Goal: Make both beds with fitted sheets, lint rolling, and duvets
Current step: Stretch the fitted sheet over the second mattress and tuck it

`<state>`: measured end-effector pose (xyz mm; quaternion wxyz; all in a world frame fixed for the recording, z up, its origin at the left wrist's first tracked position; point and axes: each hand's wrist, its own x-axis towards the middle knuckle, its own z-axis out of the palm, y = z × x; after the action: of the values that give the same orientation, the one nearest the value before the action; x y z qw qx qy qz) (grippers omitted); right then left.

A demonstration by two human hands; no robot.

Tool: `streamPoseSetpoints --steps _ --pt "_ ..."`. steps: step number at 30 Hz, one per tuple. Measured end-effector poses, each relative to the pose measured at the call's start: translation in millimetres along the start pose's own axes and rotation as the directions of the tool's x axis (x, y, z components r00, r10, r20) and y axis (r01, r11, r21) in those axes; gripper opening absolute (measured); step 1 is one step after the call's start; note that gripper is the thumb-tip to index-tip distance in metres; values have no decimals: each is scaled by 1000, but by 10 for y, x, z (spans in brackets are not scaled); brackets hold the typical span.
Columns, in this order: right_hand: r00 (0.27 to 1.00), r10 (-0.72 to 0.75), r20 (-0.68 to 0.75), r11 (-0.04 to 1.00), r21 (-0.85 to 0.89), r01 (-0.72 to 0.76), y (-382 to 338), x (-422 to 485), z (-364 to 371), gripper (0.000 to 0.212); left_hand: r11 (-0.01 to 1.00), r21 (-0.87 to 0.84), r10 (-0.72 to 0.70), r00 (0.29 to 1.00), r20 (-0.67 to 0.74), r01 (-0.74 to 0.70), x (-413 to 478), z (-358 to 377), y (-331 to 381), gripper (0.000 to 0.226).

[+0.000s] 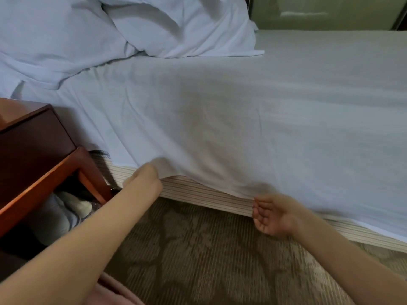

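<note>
1. The white sheet [242, 119] is spread over the bed, running up and away from both sets of fingers. Its loose edge hangs down the near side, right at the fingertips. It looks thin, light and limp, and it creases easily, so it should drag without effort but slip back if let go. The hem is the best place to take hold, with the grips set apart so the pull spreads evenly.
2. The patterned carpet [198, 260] lies below both hands.
3. The white pillows [180, 25] sit rumpled, well beyond the left fingers, at the head of the bed.
4. The wooden bedside table [39, 150] stands just left of the left fingers. The gap there is tight, which probably leaves little room for tucking.
5. The striped mattress side [198, 192] shows bare between the two hands, under the hem.
6. The left hand [143, 179] is curled tightly and pinches the hem, lifting it slightly.
7. The right hand [275, 214] is palm up with its fingers loosely bent and holds nothing. Its fingertips sit just under the hem, against the mattress.
</note>
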<state>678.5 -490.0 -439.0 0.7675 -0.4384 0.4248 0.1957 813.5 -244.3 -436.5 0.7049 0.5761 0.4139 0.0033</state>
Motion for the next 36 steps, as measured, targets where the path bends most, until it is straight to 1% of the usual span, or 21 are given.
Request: streamPoseSetpoints --steps 2,3,4,5,6,7,8,9,11,12,14,17,19,22,23,25,26,28,31,34,36 --pt "997 -61 40 998 -28 62 -125 -128 -2 22 998 -45 39 990 133 -33 -185 29 77 40" --pt "993 -98 59 994 -51 101 -176 -180 -13 22 997 -46 76 975 211 -68 -245 56 100 35" --pt "988 -137 77 987 -70 142 -227 -211 -45 21 991 -18 130 960 246 -130 -346 94 101 28" --pt "980 -176 95 980 -76 183 -274 -245 -76 19 990 36 114 929 352 -135 -458 113 99 20" --pt "970 -214 112 973 -67 223 -322 -263 -118 16 987 87 83 883 463 -139 -538 142 74 17" --pt "961 -247 123 966 -51 255 -370 -279 -160 12 981 140 39 841 539 -135 -554 187 39 18" --pt "955 -266 128 962 -27 272 -412 -270 -217 7 971 194 4 819 573 -140 -553 230 3 20" --pt "952 -275 134 961 8 277 -442 -266 -257 8 975 199 -42 802 595 -96 -575 257 -12 20" --pt "954 -271 131 962 58 265 -466 -197 -350 32 983 184 -127 786 605 17 -580 294 -10 26" --pt "955 -272 122 962 68 265 -466 -162 -378 31 982 177 -156 787 597 60 -554 321 -9 30" --pt "953 -283 106 957 94 274 -474 -95 -406 16 977 167 -209 783 587 135 -503 367 8 38" --pt "947 -309 90 944 148 294 -497 -29 -435 20 968 95 -243 781 576 231 -458 385 63 43" --pt "932 -347 102 923 212 320 -498 1 -437 22 947 58 -287 748 598 317 -404 383 98 47" --pt "907 -407 108 881 309 358 -458 -24 -372 13 929 13 -292 709 642 371 -433 364 133 51" --pt "900 -420 118 867 346 359 -444 -26 -349 19 921 -27 -276 700 659 389 -471 363 130 50" --pt "896 -431 111 834 429 348 -400 -20 -287 43 907 -84 -252 691 677 414 -567 355 100 51" --pt "891 -440 113 814 470 342 -375 -10 -256 45 910 -90 -245 698 673 406 -602 360 72 52" --pt "883 -460 92 783 512 354 -329 2 -207 37 924 -69 -241 714 657 376 -632 369 16 57" --pt "866 -491 92 752 547 368 -290 45 -201 80 937 -48 -232 717 657 347 -559 356 -30 80" --pt "868 -487 99 740 574 349 -322 82 -219 91 942 -20 -236 705 668 334 -474 314 -45 100" --pt "871 -477 117 743 583 329 -374 111 -207 109 941 -56 -202 686 699 334 -446 335 -54 100"
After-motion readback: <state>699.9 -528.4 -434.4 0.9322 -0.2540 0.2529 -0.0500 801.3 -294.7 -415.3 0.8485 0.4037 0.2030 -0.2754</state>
